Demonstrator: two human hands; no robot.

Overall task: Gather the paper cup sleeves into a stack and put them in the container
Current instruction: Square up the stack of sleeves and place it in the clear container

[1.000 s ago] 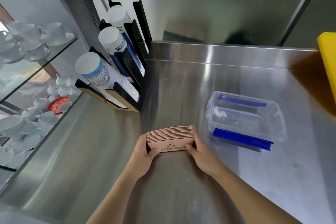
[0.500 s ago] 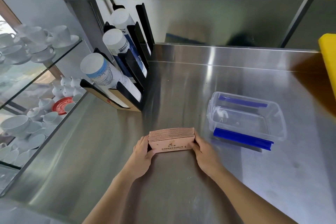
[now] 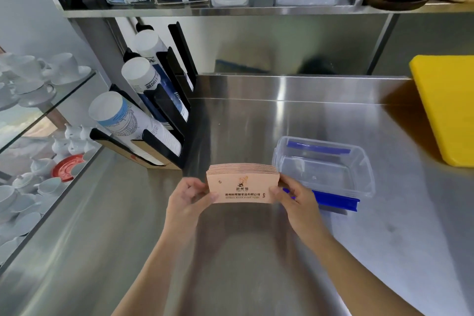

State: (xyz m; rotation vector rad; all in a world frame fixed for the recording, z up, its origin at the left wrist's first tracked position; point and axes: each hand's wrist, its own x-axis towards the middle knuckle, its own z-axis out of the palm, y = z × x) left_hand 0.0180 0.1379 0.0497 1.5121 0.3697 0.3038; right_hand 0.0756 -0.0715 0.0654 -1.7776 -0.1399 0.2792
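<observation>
Stack of sleeves (image 3: 243, 185) pinched at both short ends, just left of the container (image 3: 323, 165).
Left hand (image 3: 188, 197) and right hand (image 3: 295, 197) fingers clamped on light, thin, slippery card; likely to fan apart unless squeezed at the ends.

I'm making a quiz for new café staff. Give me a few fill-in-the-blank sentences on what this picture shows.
1. The sleeves are held by ____ hands.
2. The container on the counter has ____ clips.
3. The container lies to the ____ of the sleeves.
4. The board at the far right is ____.

Missing words: both; blue; right; yellow
</observation>
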